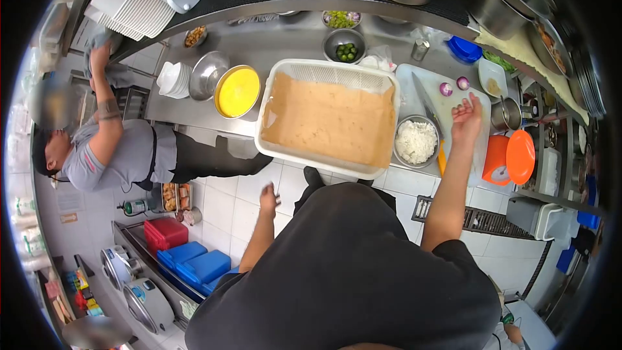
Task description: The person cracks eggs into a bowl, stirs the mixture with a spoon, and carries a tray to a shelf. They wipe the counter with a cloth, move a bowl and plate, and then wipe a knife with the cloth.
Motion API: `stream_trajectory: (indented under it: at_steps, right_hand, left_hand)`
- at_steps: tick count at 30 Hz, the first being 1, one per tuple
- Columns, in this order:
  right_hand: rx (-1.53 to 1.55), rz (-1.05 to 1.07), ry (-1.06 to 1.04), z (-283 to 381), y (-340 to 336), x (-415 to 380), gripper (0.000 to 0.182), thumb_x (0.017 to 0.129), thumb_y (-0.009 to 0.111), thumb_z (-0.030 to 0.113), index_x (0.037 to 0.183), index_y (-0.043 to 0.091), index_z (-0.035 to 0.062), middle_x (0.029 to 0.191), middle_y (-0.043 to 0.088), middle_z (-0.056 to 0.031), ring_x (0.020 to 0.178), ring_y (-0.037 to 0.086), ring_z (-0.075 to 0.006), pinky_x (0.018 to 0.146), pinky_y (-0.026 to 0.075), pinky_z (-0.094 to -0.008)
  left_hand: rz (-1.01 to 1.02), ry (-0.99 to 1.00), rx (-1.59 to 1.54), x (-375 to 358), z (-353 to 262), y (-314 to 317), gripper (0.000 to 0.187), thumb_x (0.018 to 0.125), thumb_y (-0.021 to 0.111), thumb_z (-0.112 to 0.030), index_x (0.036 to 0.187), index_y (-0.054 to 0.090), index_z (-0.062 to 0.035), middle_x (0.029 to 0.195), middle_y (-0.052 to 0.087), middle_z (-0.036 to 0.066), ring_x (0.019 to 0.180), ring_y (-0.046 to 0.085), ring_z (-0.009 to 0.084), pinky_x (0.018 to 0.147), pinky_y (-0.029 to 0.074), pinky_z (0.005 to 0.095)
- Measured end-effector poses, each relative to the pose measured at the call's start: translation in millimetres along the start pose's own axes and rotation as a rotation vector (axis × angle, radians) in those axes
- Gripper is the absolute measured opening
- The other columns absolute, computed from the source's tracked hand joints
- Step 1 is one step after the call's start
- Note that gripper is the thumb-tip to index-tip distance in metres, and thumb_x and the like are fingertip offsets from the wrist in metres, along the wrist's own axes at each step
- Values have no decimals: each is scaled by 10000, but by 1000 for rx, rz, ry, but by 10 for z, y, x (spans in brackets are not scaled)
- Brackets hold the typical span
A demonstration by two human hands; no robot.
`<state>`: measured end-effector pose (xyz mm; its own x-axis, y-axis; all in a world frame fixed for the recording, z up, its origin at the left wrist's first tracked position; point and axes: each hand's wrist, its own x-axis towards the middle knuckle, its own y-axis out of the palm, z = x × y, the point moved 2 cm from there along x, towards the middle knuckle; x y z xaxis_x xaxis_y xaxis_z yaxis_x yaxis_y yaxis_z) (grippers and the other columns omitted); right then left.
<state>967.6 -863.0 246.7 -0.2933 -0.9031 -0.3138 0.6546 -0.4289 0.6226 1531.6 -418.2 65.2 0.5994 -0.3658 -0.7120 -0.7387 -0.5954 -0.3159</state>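
My right hand is over the white cutting board, just below two halves of red onion, fingers apart and holding nothing. Left of it a knife lies on the board, and a metal bowl of chopped white food stands close by, with a yellow handle at its side. My left hand hangs over the floor in front of the counter, fingers loosely spread with nothing in them. Nearest to it is a large white plastic basket with a brown layer inside.
A bowl of yellow liquid, a metal bowl and a bowl of green limes stand on the counter. An orange scale sits at the right. A co-worker stands at the left. Blue bins are low at left.
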Motion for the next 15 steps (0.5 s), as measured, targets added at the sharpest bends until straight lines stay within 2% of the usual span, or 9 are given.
stream_trajectory:
  at_steps: [2,4,6,8,9,10,12,15]
  right_hand:
    - [-68,14,39,-157,209,-309,305,1011,620,246,1233,654,40,903,595,-26,675,490,-101,623,442,-272]
    - [-216,100,51,-328,328,-516,302,1021,603,217,1256,654,35,903,600,-19,681,489,-87,622,435,-261]
    - [-403,194,35,-500,509,-655,296,1031,585,186,1272,655,30,904,605,-14,686,487,-76,620,429,-251]
    - [-620,291,-6,-655,704,-843,287,1041,567,154,1282,655,26,906,609,-12,691,484,-66,619,423,-242]
    - [-680,337,-34,-714,817,-927,264,1046,574,124,1273,662,22,899,612,8,716,487,-50,637,418,-223]
    - [-728,392,-89,-770,893,-993,258,1044,584,120,1268,664,19,895,610,15,725,490,-46,646,417,-218]
    - [-810,492,-230,-814,1099,-1094,246,1040,604,112,1257,667,14,888,605,29,743,496,-38,662,417,-207]
    - [-800,580,-240,-774,1287,-1339,240,1039,619,111,1256,668,21,882,598,46,774,506,-34,686,428,-204]
  left_hand:
    - [11,84,-222,-373,-772,217,958,956,494,-760,1621,292,-100,1556,438,206,1240,612,375,934,553,551]
    - [196,143,-335,-752,-1468,392,1040,926,452,-828,1633,252,-92,1581,383,237,1272,597,383,957,555,554]
    - [358,126,-338,-868,-1864,544,1056,908,466,-843,1609,289,-74,1477,484,228,1210,603,361,977,541,568]
    - [374,93,-208,-802,-2013,710,975,932,550,-756,1526,382,-1,1322,571,235,1063,649,300,884,605,504]
    - [280,103,-191,-787,-2038,770,796,966,621,-610,1404,476,39,1169,615,190,907,657,241,785,639,444]
    - [269,58,-239,-784,-2041,796,554,992,630,-423,1316,533,16,1024,635,127,796,663,223,754,641,431]
    - [276,40,-306,-735,-1987,793,441,988,583,-304,1298,538,7,1025,665,125,788,692,241,748,639,426]
    - [280,84,-399,-894,-1827,742,423,1002,531,-242,1307,514,52,1129,686,165,860,712,256,754,634,437]
